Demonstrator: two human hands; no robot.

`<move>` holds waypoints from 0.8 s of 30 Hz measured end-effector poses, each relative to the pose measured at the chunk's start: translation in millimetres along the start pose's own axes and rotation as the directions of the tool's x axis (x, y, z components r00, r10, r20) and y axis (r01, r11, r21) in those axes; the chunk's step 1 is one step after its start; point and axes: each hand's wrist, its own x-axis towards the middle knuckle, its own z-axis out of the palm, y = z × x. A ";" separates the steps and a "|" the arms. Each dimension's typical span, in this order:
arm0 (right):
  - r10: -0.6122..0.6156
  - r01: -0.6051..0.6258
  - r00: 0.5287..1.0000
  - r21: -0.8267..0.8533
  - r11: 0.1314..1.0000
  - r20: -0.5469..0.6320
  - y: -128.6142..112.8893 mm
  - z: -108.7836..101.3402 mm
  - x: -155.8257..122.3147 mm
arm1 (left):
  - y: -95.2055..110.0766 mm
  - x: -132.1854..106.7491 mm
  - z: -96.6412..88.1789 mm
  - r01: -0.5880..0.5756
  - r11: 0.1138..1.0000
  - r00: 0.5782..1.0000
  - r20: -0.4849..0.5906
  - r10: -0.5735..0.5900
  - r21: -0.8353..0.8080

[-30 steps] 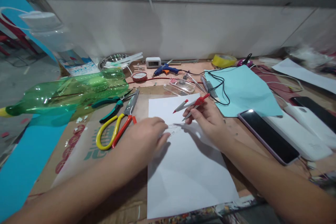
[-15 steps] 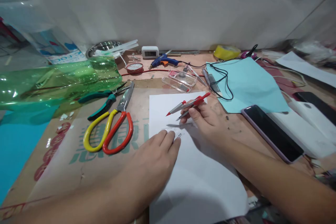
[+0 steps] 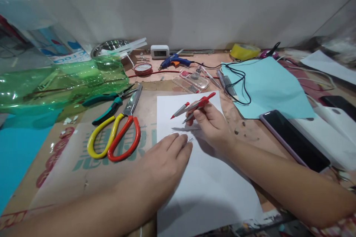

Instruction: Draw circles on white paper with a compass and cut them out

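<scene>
A sheet of white paper (image 3: 194, 200) lies in front of me with faint marks near its upper middle. My left hand (image 3: 167, 161) rests flat on the paper's left side, fingers stretched forward, holding nothing. In my right hand (image 3: 213, 127) is a red and grey drawing compass (image 3: 191, 107), pinched near its red top. Its legs are spread and point left, apparently just above the paper, casting a shadow there. Left of the paper are scissors (image 3: 124, 131) with one yellow and one red handle, and green-and-black pliers (image 3: 111, 105).
Behind the paper sit a blue glue gun (image 3: 175, 60), a clear plastic case (image 3: 191, 80) and a small white display device (image 3: 160, 52). A green plastic bottle (image 3: 63, 79) lies left. At right are light-blue paper (image 3: 272, 89), a black cable (image 3: 244, 85) and a phone (image 3: 296, 140).
My right hand has shifted slightly left and away from me with the compass, still over the paper. My left hand stays almost in place. The view has turned a little.
</scene>
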 end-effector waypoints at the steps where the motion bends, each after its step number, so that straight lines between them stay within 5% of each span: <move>1: -0.001 0.001 1.000 -0.021 1.000 0.007 -1.2 -0.9 -1.7 | -4.6 0.6 -3.3 0.019 1.000 0.999 -0.030 -0.019 -0.013; 6: 0.028 -0.025 0.999 -0.091 0.996 0.032 -4.7 -2.6 -5.9 | -38.9 7.8 -12.3 0.232 0.943 0.933 -0.220 -0.286 -0.240; 10: 0.035 -0.030 0.998 -0.121 0.992 0.042 -4.3 -2.4 -5.9 | -52.8 11.8 -0.9 0.332 0.846 0.889 -0.160 -0.428 -0.417; 18: 0.101 -0.098 0.995 -0.131 0.986 0.015 -5.2 -3.1 -4.5 | -52.7 12.7 8.5 0.400 0.811 0.891 -0.026 -0.453 -0.426; 24: 0.049 -0.054 0.997 -0.064 0.996 -0.067 0.2 -5.9 -1.4 | -54.3 13.0 12.9 0.350 0.873 0.931 0.021 -0.365 -0.339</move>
